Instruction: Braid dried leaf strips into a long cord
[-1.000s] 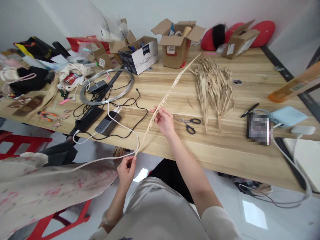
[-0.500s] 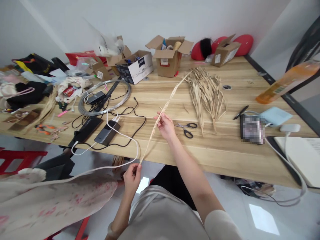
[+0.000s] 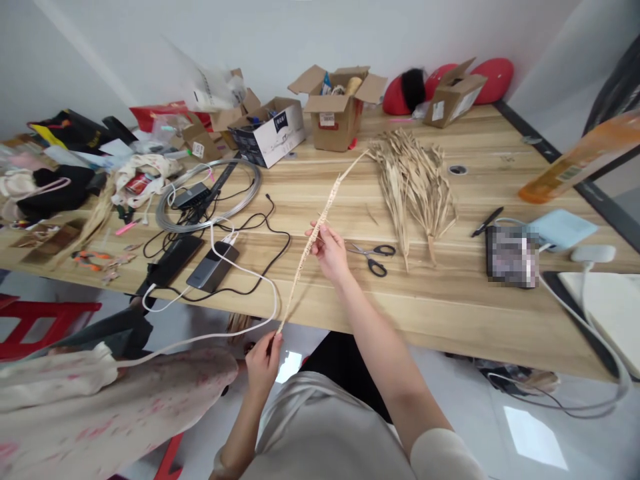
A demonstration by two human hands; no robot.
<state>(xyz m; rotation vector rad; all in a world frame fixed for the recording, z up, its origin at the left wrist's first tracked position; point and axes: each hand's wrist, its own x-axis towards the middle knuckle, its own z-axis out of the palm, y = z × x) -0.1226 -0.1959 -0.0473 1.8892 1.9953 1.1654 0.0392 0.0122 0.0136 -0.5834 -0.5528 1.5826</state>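
I hold a long, thin braided straw strip [image 3: 327, 207] stretched slantwise over the front edge of the wooden table [image 3: 450, 300]. My left hand [image 3: 263, 363] pinches its near end below the table edge. My right hand [image 3: 329, 250] grips it around the middle, above the tabletop. The strip's far end points toward a pile of dried straw leaves [image 3: 415, 183]. Black-handled scissors [image 3: 374, 257] lie just right of my right hand.
Power banks [image 3: 193, 257] with black and white cables and a wire coil [image 3: 210, 190] lie at left. Cardboard boxes [image 3: 335, 107] line the back. A pen [image 3: 486, 221], a phone [image 3: 511, 257] and an orange bottle [image 3: 575, 163] are at right. A person's sleeve [image 3: 100, 400] is at lower left.
The strip's far end has dropped and bent a little toward the straw pile. My hands keep their grip almost where they were; the view shifted slightly.
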